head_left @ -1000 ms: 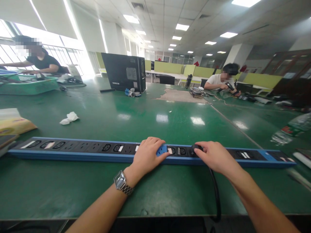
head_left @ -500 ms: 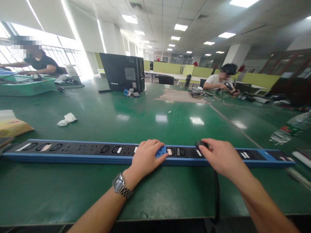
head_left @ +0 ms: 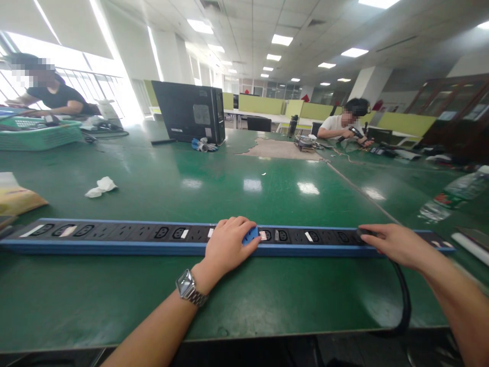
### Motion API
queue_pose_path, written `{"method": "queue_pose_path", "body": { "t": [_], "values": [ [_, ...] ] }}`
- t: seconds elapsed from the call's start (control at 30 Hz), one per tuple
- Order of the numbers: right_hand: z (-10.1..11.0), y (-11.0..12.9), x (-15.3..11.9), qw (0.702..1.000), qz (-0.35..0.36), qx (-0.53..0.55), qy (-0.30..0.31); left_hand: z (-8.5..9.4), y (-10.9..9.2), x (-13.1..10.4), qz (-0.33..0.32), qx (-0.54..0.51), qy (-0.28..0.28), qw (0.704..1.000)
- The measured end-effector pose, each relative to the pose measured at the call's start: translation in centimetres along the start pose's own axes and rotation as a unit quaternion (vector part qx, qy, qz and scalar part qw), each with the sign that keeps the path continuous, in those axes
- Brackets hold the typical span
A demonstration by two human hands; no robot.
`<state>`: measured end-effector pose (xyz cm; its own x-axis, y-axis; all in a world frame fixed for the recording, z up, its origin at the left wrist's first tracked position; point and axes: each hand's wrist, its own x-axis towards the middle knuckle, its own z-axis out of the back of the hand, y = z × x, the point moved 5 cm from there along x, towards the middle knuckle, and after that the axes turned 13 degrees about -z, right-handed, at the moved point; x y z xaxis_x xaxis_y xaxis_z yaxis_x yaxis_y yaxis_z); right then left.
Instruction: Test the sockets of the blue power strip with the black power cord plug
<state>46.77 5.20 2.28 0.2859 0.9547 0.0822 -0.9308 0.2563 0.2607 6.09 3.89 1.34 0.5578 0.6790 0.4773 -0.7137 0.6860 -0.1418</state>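
Observation:
A long blue and black power strip [head_left: 122, 249] with several sockets lies across the green table. My left hand [head_left: 229, 242], with a silver watch on its wrist, rests over the strip's middle beside a blue socket, fingers wrapped over the far edge. Toward the strip's right part, my right hand [head_left: 399, 244] pinches a black plug [head_left: 367, 235] at the strip's top face. From the plug a thick black cable [head_left: 405, 300] hangs down past the table's front edge. Whether the plug sits in a socket is hidden by the fingers.
A black computer case [head_left: 189, 112] stands at the back with gloves [head_left: 204, 145] beside it. Crumpled tissue [head_left: 101, 187] and a green basket [head_left: 42, 137] are on the left. At right lies a plastic bottle [head_left: 454, 193]. Two people sit beyond, left and right.
My right hand has moved right along the strip with the plug, and the cable has swung right with it. My left hand stays on the strip.

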Motion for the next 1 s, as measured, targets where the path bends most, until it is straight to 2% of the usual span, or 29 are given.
{"method": "queue_pose_path", "body": {
  "t": [0.1,0.17,0.23,0.27,0.3,0.33,0.4,0.43,0.47,0.53,0.57,0.63,0.7,0.77,0.83,1.0],
  "values": [
    [0.5,0.0,0.2,0.999,0.039,0.015,-0.021,0.1,0.3,-0.1,0.003,-0.006,-0.005,1.000],
    [1.8,1.0,-0.4,0.998,0.019,0.009,-0.056,0.2,0.0,-0.1,0.004,-0.019,-0.027,0.999],
    [3.2,3.7,-2.1,0.996,-0.008,0.020,-0.085,0.3,-1.4,0.2,-0.018,-0.037,-0.058,0.997],
    [3.6,5.8,-3.4,0.996,-0.008,0.037,-0.077,0.3,-2.5,0.5,-0.045,-0.044,-0.069,0.996],
    [3.8,8.3,-4.9,0.996,0.010,0.076,-0.046,0.2,-3.8,0.8,-0.080,-0.051,-0.073,0.993],
    [3.7,11.1,-6.5,0.991,0.049,0.124,0.018,0.1,-5.2,1.0,-0.121,-0.056,-0.075,0.988],
    [3.1,16.1,-9.6,0.952,0.118,0.225,0.170,0.4,-7.0,1.2,-0.181,-0.064,-0.094,0.977],
    [3.0,17.7,-10.5,0.927,0.131,0.288,0.200,1.0,-7.2,0.9,-0.186,-0.063,-0.120,0.973],
    [3.0,18.5,-10.8,0.908,0.129,0.347,0.194,1.8,-6.7,0.5,-0.169,-0.058,-0.154,0.972],
    [2.6,17.8,-9.9,0.896,0.096,0.420,0.104,3.9,-3.8,-1.1,-0.079,-0.026,-0.228,0.970],
    [1.9,16.7,-9.0,0.902,0.072,0.423,0.047,4.9,-1.8,-2.2,-0.016,-0.003,-0.240,0.971],
    [-0.3,14.2,-7.3,0.929,0.033,0.366,-0.035,6.4,2.1,-4.6,0.072,0.014,-0.235,0.969],
    [-2.9,12.5,-6.1,0.953,0.028,0.286,-0.093,7.4,5.2,-6.9,0.142,0.013,-0.225,0.964],
    [-4.8,11.8,-5.7,0.960,0.060,0.225,-0.154,7.5,6.8,-8.3,0.166,0.004,-0.199,0.966],
    [-5.9,11.7,-5.9,0.957,0.096,0.188,-0.197,7.1,7.3,-8.8,0.158,-0.013,-0.178,0.971],
    [-6.2,11.9,-6.2,0.952,0.131,0.165,-0.220,6.5,7.3,-8.5,0.097,-0.059,-0.103,0.988]
  ]
}}
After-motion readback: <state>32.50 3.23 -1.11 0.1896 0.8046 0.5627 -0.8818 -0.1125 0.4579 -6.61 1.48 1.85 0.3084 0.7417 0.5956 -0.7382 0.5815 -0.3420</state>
